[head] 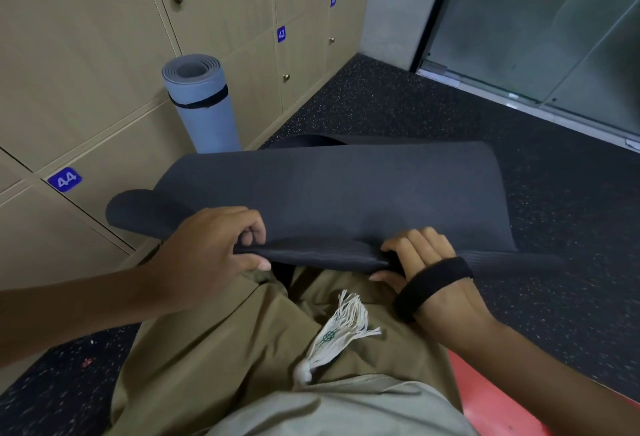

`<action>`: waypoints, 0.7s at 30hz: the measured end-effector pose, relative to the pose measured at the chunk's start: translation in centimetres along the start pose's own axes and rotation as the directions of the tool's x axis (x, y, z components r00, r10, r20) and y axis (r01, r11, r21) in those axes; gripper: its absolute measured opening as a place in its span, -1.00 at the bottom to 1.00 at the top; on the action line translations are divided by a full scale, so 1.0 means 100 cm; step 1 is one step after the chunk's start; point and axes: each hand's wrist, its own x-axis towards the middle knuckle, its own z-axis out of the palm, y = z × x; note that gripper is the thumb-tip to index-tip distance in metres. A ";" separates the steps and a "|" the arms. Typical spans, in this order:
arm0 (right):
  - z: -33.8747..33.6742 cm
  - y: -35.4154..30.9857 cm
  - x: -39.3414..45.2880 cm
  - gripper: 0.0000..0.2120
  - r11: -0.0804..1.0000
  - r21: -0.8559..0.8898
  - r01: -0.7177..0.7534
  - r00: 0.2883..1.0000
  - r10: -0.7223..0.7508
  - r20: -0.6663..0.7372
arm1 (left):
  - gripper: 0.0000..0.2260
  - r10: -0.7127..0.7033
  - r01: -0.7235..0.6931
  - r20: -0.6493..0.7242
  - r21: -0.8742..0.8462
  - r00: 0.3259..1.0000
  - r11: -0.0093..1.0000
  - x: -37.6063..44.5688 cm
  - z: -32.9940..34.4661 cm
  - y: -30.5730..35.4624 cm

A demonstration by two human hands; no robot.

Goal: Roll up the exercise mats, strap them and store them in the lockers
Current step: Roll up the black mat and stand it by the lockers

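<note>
Both your hands grip the near edge of the dark mat [332, 193] at mid-frame.

Your left hand [214, 245] pinches the ribbed, foam-like edge between curled fingers and thumb; your right hand [426, 262] curls over it likewise, a black strap [433, 283] looped across its back. The mat sags over your khaki trousers [225, 349]; its far end looks partly rolled, though dark on dark blurs it. A grey-blue rolled mat [204, 106], banded black, stands upright against beige lockers [86, 55] at upper left. Speckled floor [571, 228] lies open at right.
</note>
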 end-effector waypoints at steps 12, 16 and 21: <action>0.025 0.010 -0.011 -0.54 0.985 0.151 -0.079 0.994 0.066 0.088 | -0.70 -0.141 0.140 0.049 0.007 0.989 0.990 0.009 0.014 -0.006; 0.027 0.011 0.005 -0.45 0.972 0.193 -0.133 0.988 0.114 0.107 | -0.63 -0.284 0.290 0.190 0.001 0.940 0.957 0.020 0.016 -0.009; 0.031 0.012 0.012 -0.44 0.991 0.116 -0.060 0.997 0.054 0.054 | -0.64 -0.285 0.293 0.261 0.009 0.922 0.956 0.030 0.011 -0.013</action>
